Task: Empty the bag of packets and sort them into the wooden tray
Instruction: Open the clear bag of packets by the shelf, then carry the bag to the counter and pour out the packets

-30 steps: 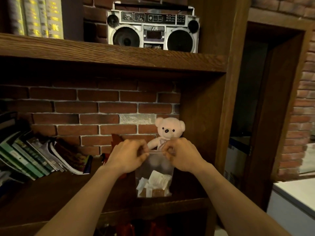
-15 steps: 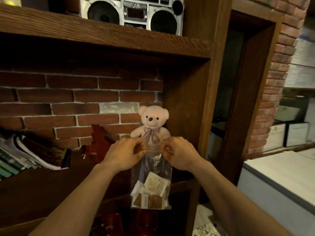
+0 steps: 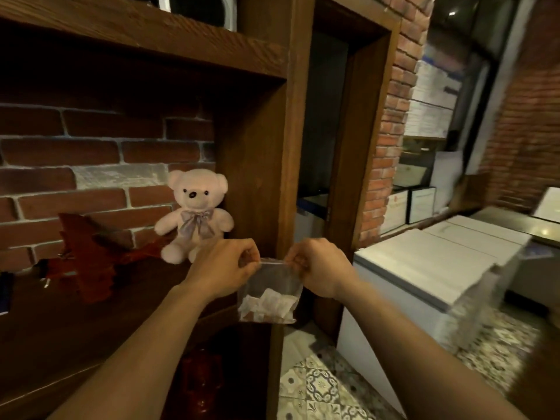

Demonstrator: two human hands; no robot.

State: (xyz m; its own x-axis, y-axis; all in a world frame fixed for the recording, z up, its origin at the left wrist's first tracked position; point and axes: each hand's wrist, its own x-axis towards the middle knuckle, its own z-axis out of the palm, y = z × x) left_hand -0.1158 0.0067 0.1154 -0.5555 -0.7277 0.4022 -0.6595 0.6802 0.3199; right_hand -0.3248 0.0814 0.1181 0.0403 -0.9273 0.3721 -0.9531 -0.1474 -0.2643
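- Packets (image 3: pixel 268 305) all sit at the bottom of the clear bag (image 3: pixel 269 294), so nothing looks tipped out yet.
- No wooden tray shows anywhere near the hands, so I think the sorting has not begun and most of the job is left.
- The left hand (image 3: pixel 222 268) is curled closed, pinching the top left corner of the bag.
- The right hand (image 3: pixel 321 269) is curled closed too, pinching the top right corner.
- The bag hangs down between the two hands, just below them, in the air.
- Both arms reach forward with the hands close together, knuckles up.
- It looks like the top is about to be pulled open, but I cannot tell if it is open yet.
- A pink teddy bear (image 3: pixel 195 215) sits on the shelf (image 3: pixel 127 301), just behind the left hand.
- A white box (image 3: pixel 424 271) stands off past the right hand.
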